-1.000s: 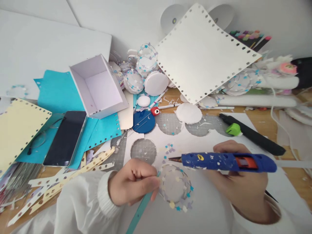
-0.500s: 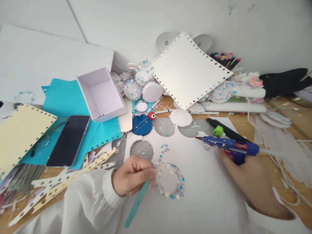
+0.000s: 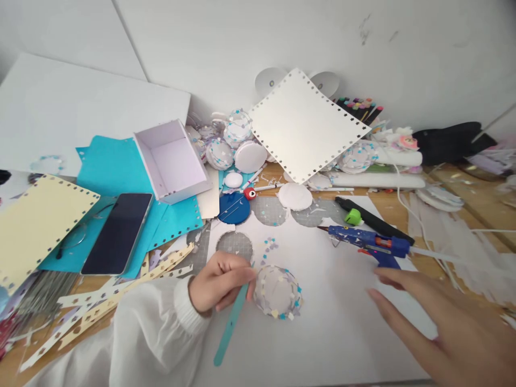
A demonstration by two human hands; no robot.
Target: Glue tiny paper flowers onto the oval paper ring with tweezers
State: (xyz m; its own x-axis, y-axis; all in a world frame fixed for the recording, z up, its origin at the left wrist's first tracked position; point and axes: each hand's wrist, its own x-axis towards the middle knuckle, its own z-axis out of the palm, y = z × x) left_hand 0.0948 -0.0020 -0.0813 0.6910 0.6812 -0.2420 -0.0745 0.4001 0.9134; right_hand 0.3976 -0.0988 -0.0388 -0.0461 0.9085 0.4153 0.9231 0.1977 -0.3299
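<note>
Two hands over a white sheet [image 3: 342, 333], near edge of a crowded craft table. Left hand [image 3: 220, 282] curled shut on a teal strip [image 3: 230, 325], pinched between thumb and fingertips, long end trailing toward the near edge; knuckles just beside a round disc [image 3: 277, 292] rimmed with small paper shapes. Right hand [image 3: 439, 328] spread wide, fingers extended, holding nothing, hovering just near of a blue glue gun [image 3: 368, 244] lying on its side on the sheet, nozzle pointing left, cord running off to the right.

Disc: judged light, thin and easily bent, trim pieces likely loose or freshly stuck; best steadied flat from above or lifted by a bare part of the rim, not by the decorations. Strip: limp, narrow paper, prone to curl and crease; best held close to the working end. Glue gun: rigid and heavier, tip probably hot; best taken by the handle.

Farther out: black cutter [image 3: 373, 219] with green slider beyond the gun; dark blue disc [image 3: 234, 208] and round cut-outs in the sheet at centre; open white box [image 3: 171, 160], teal card [image 3: 108, 172] and phone [image 3: 117, 232] to the far left; punched-edge white card [image 3: 304, 123] leaning at the far wall over a heap of finished discs; markers [image 3: 358, 105] far right.
</note>
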